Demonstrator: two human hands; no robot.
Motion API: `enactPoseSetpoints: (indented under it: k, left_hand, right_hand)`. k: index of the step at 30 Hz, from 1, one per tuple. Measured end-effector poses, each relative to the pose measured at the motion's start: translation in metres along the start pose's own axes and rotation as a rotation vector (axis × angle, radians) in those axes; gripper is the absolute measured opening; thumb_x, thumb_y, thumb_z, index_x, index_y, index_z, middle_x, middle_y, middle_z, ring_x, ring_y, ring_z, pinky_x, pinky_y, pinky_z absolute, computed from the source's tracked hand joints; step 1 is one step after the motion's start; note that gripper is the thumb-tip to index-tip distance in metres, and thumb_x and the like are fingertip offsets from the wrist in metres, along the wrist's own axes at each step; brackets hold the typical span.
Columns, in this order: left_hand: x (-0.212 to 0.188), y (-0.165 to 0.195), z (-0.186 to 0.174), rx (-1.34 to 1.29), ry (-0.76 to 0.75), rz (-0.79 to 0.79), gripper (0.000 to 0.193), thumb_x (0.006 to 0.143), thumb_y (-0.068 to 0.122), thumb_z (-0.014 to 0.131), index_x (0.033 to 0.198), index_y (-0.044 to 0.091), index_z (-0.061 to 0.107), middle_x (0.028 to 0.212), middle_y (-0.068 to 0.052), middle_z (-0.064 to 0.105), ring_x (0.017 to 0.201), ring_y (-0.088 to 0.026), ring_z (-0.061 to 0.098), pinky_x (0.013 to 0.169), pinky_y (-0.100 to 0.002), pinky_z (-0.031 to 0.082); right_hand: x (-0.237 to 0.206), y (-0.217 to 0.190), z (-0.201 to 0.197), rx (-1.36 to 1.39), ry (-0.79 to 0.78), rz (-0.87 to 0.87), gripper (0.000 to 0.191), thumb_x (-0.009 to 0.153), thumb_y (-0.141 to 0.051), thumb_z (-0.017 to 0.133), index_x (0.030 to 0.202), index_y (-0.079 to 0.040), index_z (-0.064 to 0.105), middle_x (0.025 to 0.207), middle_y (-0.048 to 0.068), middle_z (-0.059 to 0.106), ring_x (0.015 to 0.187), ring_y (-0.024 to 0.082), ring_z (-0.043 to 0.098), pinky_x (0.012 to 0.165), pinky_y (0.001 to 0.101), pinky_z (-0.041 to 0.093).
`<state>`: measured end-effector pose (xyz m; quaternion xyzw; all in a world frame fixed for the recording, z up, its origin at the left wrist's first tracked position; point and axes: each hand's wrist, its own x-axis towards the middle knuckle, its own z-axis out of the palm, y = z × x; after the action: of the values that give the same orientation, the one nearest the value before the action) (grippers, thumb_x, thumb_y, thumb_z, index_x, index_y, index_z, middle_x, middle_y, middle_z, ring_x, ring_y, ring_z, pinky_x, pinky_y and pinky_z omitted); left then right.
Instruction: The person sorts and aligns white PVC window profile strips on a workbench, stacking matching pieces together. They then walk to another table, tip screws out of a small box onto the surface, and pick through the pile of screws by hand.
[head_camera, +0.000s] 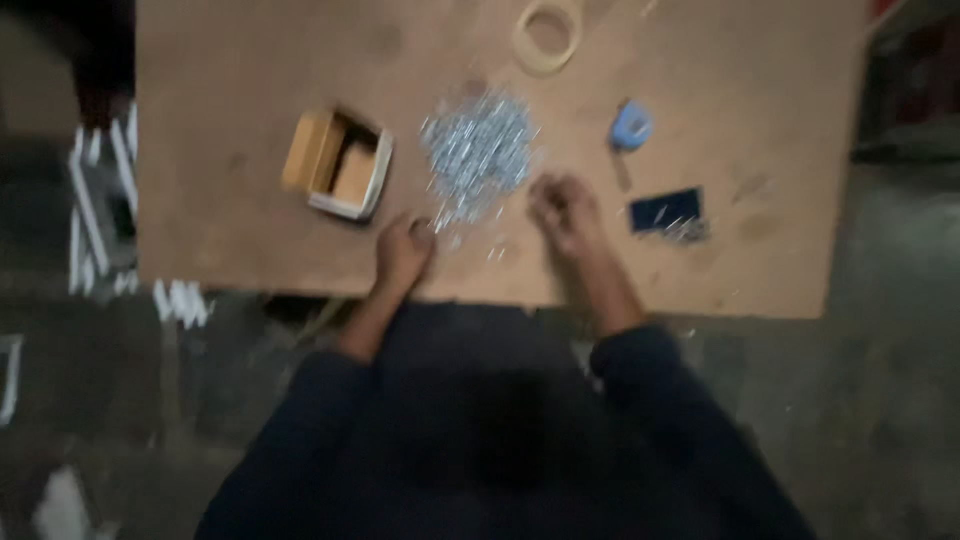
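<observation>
Brown counter (240, 200) being worked over, heap of small silver metal pieces (478, 152) being spread at its middle, open cardboard box (340, 165) being left beside it, left hand (403, 250) and right hand (562, 208) being rested at the heap's near edge, each grip too blurred to be told

One head-worn view only, looking steeply down from well above. It faced the counter (250, 200), whose far edge was cropped; both forearms reached in from the bottom. Floor showed on both sides. Frame was motion-blurred.
</observation>
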<state>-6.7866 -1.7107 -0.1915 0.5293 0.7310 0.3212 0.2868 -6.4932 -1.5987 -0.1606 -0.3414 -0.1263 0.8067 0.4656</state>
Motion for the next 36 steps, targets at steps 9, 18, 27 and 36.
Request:
enactPoseSetpoints:
  k: [9,18,27,36]
  left_hand:
    - [0.03,0.032,0.011,-0.939,-0.183,-0.58,0.013,0.096,0.011,0.061,0.102,0.003,0.07,0.08,-0.002,0.065,0.066,-0.011,0.062,0.061,-0.026,0.053]
    - [0.02,0.044,0.004,-0.855,-0.304,-0.645,0.023,0.095,0.014,0.069,0.115,0.004,0.07,0.082,-0.005,0.069,0.065,-0.014,0.063,0.06,-0.029,0.055]
    - [0.018,0.048,0.019,-0.219,-0.317,0.043,0.049,0.083,0.038,0.076,0.121,0.008,0.071,0.109,-0.016,0.075,0.098,-0.029,0.073,0.085,-0.039,0.056]
    - [-0.028,0.024,-0.02,-0.303,-0.277,-0.088,0.045,0.089,0.036,0.075,0.125,0.01,0.069,0.115,-0.008,0.076,0.101,-0.019,0.074,0.089,-0.031,0.057]
  right_hand:
    - [-0.041,0.031,0.033,-0.12,0.228,0.139,0.026,0.102,-0.01,0.052,0.125,-0.001,0.058,0.109,0.019,0.064,0.093,0.029,0.067,0.085,0.0459,0.06]
    - [-0.048,0.036,0.032,-0.067,0.23,0.238,0.04,0.105,-0.027,0.045,0.129,0.003,0.055,0.116,0.018,0.067,0.11,0.031,0.067,0.095,0.0453,0.06]
    - [-0.031,0.087,0.002,0.047,-0.058,0.206,0.035,0.115,-0.027,0.044,0.124,0.004,0.058,0.108,0.017,0.067,0.093,0.027,0.066,0.083,0.0425,0.057]
    - [-0.034,0.084,0.06,-0.23,0.175,0.317,0.031,0.106,-0.021,0.045,0.121,0.003,0.058,0.11,0.014,0.068,0.1,0.023,0.069,0.09,0.0346,0.061]
